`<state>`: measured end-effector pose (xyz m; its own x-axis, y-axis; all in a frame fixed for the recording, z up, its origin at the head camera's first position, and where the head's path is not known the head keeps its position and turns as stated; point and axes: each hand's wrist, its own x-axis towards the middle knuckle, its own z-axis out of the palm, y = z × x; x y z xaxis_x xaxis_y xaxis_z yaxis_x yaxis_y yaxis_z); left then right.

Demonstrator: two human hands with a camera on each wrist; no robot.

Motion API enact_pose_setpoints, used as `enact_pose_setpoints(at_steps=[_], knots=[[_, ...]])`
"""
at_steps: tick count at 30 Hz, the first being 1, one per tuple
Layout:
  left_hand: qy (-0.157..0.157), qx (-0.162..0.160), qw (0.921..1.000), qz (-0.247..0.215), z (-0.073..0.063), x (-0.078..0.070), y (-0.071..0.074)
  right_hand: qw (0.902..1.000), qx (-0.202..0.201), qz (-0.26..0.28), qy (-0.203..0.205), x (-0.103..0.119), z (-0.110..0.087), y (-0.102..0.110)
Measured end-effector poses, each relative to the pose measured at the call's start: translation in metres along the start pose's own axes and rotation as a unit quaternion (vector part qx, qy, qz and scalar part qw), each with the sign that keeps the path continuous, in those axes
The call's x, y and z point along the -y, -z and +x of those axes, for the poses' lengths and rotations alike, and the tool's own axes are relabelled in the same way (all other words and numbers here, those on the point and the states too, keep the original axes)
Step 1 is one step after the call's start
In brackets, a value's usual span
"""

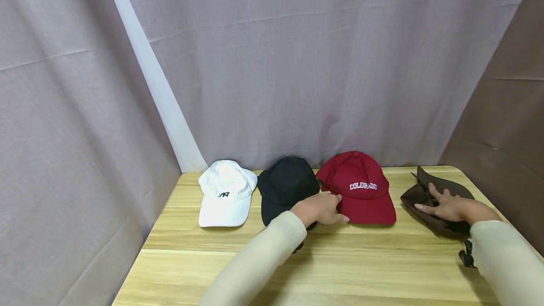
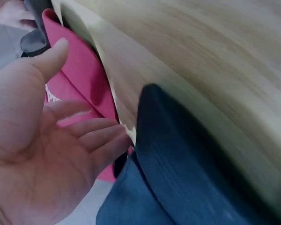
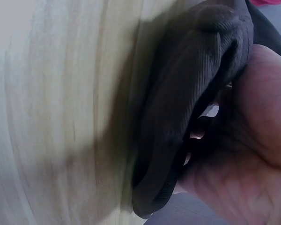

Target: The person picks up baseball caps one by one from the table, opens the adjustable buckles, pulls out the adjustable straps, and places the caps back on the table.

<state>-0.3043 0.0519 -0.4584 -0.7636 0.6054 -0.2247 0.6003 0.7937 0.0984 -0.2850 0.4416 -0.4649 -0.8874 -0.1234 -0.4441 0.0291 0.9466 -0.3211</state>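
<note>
My left hand reaches between a black cap and a red cap lettered COLORADO. Its fingers are loosely extended at the red cap's left edge. The left wrist view shows that palm bare, with the dark cap's brim alongside and the red cap beyond the fingers. At the table's right, my right hand rests on a dark brown hat with fingers and thumb spread. Close up, the folded ribbed fabric of this hat hides most of the right fingers.
A white cap with a small dark logo lies left of the black one. All the headwear sits along the back of a wooden table. Grey curtains hang behind and at the left, with a brown one at the right.
</note>
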Motion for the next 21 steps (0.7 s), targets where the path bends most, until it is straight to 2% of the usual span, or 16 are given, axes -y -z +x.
enact_pose_setpoints(at_steps=[3,5,9,11,15,21], knots=[[0.001,-0.051,0.9986,0.013,-0.008,0.009,0.002,0.9999,0.009,0.007,0.005,-0.001,0.003,0.0],[0.0,-0.097,0.995,0.021,-0.015,0.014,0.003,0.9998,0.015,0.011,0.009,0.0,0.005,0.0],[-0.012,-0.19,0.9817,0.005,-0.037,0.023,0.005,0.9992,0.026,0.027,0.014,0.002,0.007,0.002],[-0.018,-0.224,0.9744,-0.014,-0.052,0.027,0.006,0.9985,0.031,0.04,0.018,0.004,0.008,0.003],[-0.035,-0.262,0.9621,-0.066,-0.081,0.038,0.004,0.9977,0.031,0.055,0.026,0.008,0.01,0.003],[-0.022,-0.289,0.948,-0.131,-0.117,0.054,0.001,0.9929,0.034,0.11,0.029,0.007,0.006,0.0]])
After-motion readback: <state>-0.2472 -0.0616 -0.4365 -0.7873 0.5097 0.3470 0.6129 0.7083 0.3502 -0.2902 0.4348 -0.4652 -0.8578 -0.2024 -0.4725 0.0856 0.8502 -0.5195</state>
